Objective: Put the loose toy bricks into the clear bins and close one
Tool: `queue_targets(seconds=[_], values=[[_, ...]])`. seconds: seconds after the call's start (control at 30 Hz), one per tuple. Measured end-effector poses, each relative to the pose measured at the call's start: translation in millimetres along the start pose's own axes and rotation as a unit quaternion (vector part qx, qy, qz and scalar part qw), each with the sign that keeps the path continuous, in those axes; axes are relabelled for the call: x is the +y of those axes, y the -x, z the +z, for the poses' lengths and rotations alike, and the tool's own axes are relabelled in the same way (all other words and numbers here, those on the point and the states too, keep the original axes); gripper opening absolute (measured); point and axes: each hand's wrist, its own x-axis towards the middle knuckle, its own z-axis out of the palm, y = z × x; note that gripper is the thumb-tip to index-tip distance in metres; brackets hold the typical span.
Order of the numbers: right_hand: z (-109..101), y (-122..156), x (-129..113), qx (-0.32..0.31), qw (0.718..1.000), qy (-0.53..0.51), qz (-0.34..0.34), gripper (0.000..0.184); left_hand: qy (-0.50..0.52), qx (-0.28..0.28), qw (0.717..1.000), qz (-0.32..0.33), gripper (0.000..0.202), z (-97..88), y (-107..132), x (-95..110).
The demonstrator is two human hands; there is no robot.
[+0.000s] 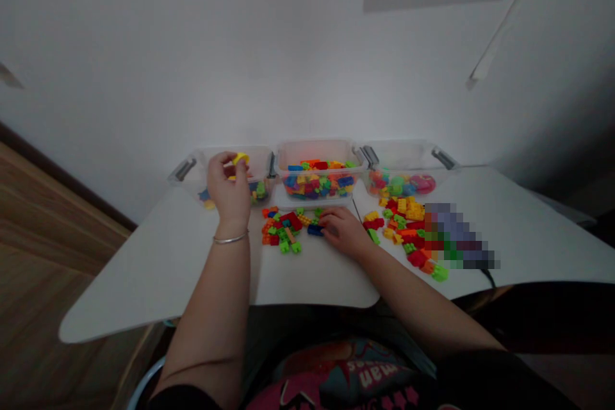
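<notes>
My left hand [229, 187] is raised over the left clear bin [259, 155], a yellow toy building block [241, 157] pinched between thumb and fingers. On the table in the middle, my right hand [344, 230] has its fingers curled at the end of a dark blue building block [314, 230]. Part of that block is hidden by the fingertips. Beside it, to the left, lies a loose pile of red, orange and green blocks [283, 230]. Several mixed blocks show low in the left bin, partly behind my left hand.
A fuller middle bin [317, 170] of mixed blocks stands against the wall. The right bin [408, 160] contains colourful pieces and a pink round object [423, 184]. More blocks [408, 208] are spread right of my right hand, near a blurred-out object [456, 236] with a cable.
</notes>
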Motion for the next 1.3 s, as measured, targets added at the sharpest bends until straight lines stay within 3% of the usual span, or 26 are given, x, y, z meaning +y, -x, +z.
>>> queue_targets(seconds=[0.2, 0.4, 0.7, 0.77, 0.87, 1.0, 1.07, 1.3], values=[[1, 0, 2, -0.005, 1.0, 0.008, -0.009, 0.014, -0.202, -0.083, 0.976, 0.014, 0.023, -0.1, -36, -15], [0, 0, 0, -0.008, 1.0, 0.011, -0.008, 0.013, -0.268, -0.164, 0.949, 0.008, 0.03, 9.2, -32, -21], [2, 0, 3, -0.011, 1.0, 0.007, -0.009, 0.013, -0.387, -0.212, 0.897, 0.02, 0.039, 11.2, -27, -15], [3, 1, 3, -0.01, 1.0, 0.009, -0.013, 0.013, -0.38, -0.215, 0.9, 0.015, 0.04, 10.3, -27, -15], [3, 1, 3, -0.006, 1.0, 0.006, -0.011, 0.014, -0.32, -0.191, 0.927, 0.039, 0.04, 8.8, -23, -14], [-6, 0, 0, 0.016, 1.0, 0.009, 0.014, 0.015, -0.243, -0.116, 0.958, 0.096, 0.042, 8.1, 0, -3], [-15, -2, -2, 0.028, 0.998, 0.039, 0.036, 0.017, -0.209, -0.11, 0.964, 0.126, 0.043, 9.3, 20, 7], [-47, 13, 2, 0.012, 0.959, 0.213, 0.186, 0.04, -0.137, -0.261, 0.931, 0.215, 0.048, 20.9, 103, 38]])
